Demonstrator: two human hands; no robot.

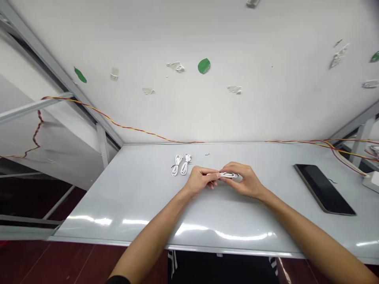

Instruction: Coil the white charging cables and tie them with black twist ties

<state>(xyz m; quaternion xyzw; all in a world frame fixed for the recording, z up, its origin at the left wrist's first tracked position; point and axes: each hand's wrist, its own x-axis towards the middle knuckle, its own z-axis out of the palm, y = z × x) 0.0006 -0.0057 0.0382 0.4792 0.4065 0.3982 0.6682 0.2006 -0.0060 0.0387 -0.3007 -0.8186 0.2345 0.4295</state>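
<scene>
White looped cord (228,174) is pinched by the left hand (201,179) and right hand (245,181), gripped from both ends to stay tight, above the desk (142,205), near two tied white cords (181,165).

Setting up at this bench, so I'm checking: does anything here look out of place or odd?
The white wall looks oddest: torn tape scraps and green patches are stuck on it, like leftover residue. A red-and-yellow twisted wire also sags loosely along its foot.
</scene>
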